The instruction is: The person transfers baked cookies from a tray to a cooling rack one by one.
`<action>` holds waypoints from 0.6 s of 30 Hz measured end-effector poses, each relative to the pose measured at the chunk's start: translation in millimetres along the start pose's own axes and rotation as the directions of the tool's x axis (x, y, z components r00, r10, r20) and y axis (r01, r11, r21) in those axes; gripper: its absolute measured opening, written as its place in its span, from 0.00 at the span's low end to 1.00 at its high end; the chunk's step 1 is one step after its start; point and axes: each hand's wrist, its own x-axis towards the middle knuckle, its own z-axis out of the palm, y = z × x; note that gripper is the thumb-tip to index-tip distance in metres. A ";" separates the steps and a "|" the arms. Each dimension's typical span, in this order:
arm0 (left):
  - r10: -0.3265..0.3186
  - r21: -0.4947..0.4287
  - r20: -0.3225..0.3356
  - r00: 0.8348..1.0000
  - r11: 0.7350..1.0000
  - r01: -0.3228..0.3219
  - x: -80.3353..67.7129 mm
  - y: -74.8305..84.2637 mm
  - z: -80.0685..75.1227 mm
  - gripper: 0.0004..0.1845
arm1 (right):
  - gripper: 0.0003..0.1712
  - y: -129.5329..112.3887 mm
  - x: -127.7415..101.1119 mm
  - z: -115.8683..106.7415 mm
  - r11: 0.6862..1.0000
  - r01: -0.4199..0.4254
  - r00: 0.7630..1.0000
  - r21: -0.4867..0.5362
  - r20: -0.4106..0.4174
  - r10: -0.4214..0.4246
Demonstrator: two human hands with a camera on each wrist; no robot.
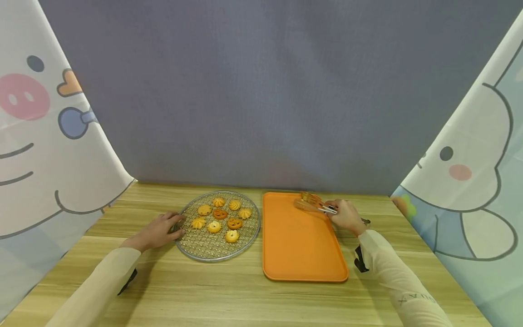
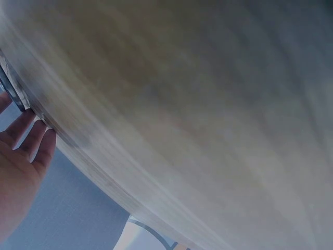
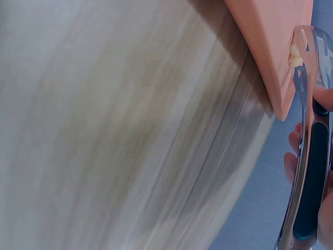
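Observation:
My left hand (image 1: 163,230) rests at the left rim of a round wire rack (image 1: 200,249), its fingers touching the edge. On the rack lie several cookies: pale yellow piped ones such as the star-shaped cookie (image 1: 198,222), and browner pretzel-shaped ones such as this cookie (image 1: 234,223). My right hand (image 1: 345,216) grips metal tongs (image 1: 327,209) with dark handle grips (image 3: 312,182). The slotted tong heads lie over the far right corner of an orange tray (image 1: 302,254). In the right wrist view a small yellowish piece (image 3: 295,54) shows at the heads; whether they pinch it is unclear.
Rack and tray stand side by side on a wood-grain table (image 1: 204,290), a narrow gap between them. Behind the table hangs a grey cloth (image 1: 261,91). Cartoon-printed sheets (image 1: 470,190) flank both sides.

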 end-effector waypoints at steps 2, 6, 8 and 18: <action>0.001 0.000 -0.003 1.000 1.000 -0.001 -0.1 0.5 -0.2 0.23 | 0.21 -1.1 0.1 -0.5 1.000 0.000 1.000 0.000 0.004 0.000; -0.005 -0.001 0.000 1.000 1.000 0.005 -0.4 1.2 -0.4 0.24 | 0.22 -2.8 0.7 -0.9 1.000 -0.007 1.000 0.009 0.017 0.006; -0.007 0.001 0.001 1.000 1.000 0.007 -0.3 1.5 -0.4 0.24 | 0.22 -2.9 1.4 -0.7 1.000 -0.009 1.000 0.010 0.022 0.009; 0.000 0.003 -0.011 1.000 1.000 0.000 -0.1 1.6 -0.2 0.23 | 0.21 -3.7 2.5 -0.6 1.000 -0.004 1.000 -0.005 0.025 0.005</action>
